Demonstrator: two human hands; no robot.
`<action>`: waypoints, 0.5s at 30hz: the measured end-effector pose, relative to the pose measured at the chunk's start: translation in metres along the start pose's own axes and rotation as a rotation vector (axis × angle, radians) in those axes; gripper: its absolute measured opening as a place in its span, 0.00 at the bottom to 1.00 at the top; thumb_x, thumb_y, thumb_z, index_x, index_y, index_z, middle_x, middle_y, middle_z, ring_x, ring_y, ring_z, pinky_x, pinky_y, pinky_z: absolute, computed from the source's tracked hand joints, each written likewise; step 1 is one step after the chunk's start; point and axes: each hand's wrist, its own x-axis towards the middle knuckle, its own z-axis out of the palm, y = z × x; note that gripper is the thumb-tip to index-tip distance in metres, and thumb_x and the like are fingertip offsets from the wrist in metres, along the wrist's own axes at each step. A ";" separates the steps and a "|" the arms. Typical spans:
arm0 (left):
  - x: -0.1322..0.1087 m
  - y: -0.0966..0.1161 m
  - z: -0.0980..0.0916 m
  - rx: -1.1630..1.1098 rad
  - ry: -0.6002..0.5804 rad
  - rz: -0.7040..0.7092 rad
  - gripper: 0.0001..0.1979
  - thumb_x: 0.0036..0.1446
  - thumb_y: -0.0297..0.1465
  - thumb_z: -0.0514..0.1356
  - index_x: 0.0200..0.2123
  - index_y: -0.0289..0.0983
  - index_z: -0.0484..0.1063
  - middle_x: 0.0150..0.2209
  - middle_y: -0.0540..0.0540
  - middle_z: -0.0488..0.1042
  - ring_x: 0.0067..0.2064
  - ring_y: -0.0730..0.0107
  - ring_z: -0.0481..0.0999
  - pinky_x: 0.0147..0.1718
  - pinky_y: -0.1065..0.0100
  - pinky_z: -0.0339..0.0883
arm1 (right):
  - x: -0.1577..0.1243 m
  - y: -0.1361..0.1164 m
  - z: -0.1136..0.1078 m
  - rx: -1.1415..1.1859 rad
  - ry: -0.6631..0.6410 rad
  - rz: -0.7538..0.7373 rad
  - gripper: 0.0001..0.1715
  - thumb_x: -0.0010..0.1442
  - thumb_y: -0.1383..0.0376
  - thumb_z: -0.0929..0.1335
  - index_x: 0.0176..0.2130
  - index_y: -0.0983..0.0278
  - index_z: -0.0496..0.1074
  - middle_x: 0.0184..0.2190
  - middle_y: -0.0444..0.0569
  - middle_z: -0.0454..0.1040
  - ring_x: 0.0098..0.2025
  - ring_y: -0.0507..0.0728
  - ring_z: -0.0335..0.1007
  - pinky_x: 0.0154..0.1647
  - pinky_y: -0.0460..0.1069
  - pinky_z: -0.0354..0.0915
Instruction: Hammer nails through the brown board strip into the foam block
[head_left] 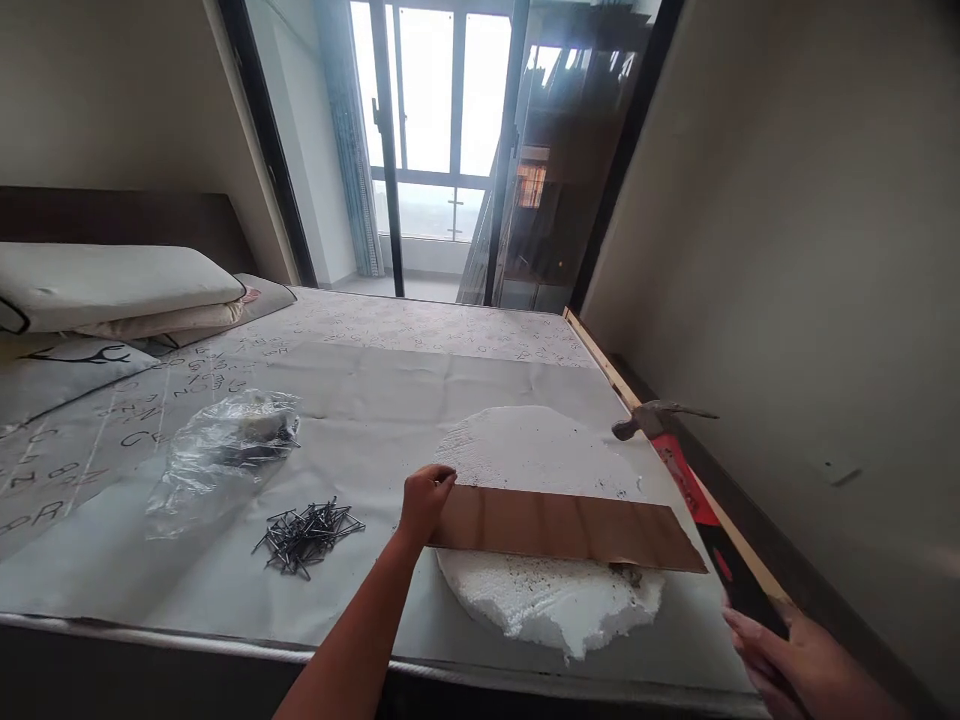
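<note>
Left hand (425, 497) and right hand (799, 655) both clamped: on the bed (390, 317), across white foam (536, 440), lay the brown board (566, 525), its end in the left; the right held the hammer (681, 470) raised. Steadying step, I judged; next move likely called for one of the heaped nails (309, 537), set upright.

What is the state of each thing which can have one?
brown board: across white foam
white foam: near edge ragged
hammer: held up
right hand: closed around the hammer
left hand: closed, at board's left end
nails: loosely heaped
plastic bag: crumpled
curtain: drawn aside
</note>
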 end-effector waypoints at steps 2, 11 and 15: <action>0.001 -0.004 -0.007 -0.008 0.032 -0.032 0.09 0.50 0.34 0.58 0.29 0.38 0.77 0.32 0.45 0.79 0.35 0.64 0.76 0.37 0.64 0.68 | -0.027 -0.017 0.031 0.026 -0.097 -0.015 0.22 0.48 0.43 0.66 0.30 0.58 0.65 0.12 0.40 0.59 0.12 0.52 0.55 0.15 0.48 0.58; 0.003 -0.025 -0.024 -0.122 0.099 -0.097 0.11 0.48 0.36 0.60 0.32 0.38 0.78 0.33 0.45 0.79 0.36 0.63 0.77 0.38 0.64 0.69 | -0.062 -0.051 0.114 0.258 -0.368 -0.024 0.32 0.49 0.39 0.65 0.40 0.62 0.61 0.11 0.30 0.49 0.09 0.45 0.41 0.09 0.41 0.45; 0.006 -0.024 -0.028 -0.116 0.092 -0.080 0.11 0.49 0.37 0.60 0.31 0.37 0.78 0.32 0.45 0.79 0.36 0.63 0.77 0.38 0.64 0.69 | -0.064 -0.051 0.123 0.279 -0.373 -0.007 0.31 0.49 0.40 0.66 0.38 0.63 0.61 0.12 0.30 0.50 0.10 0.43 0.42 0.09 0.41 0.46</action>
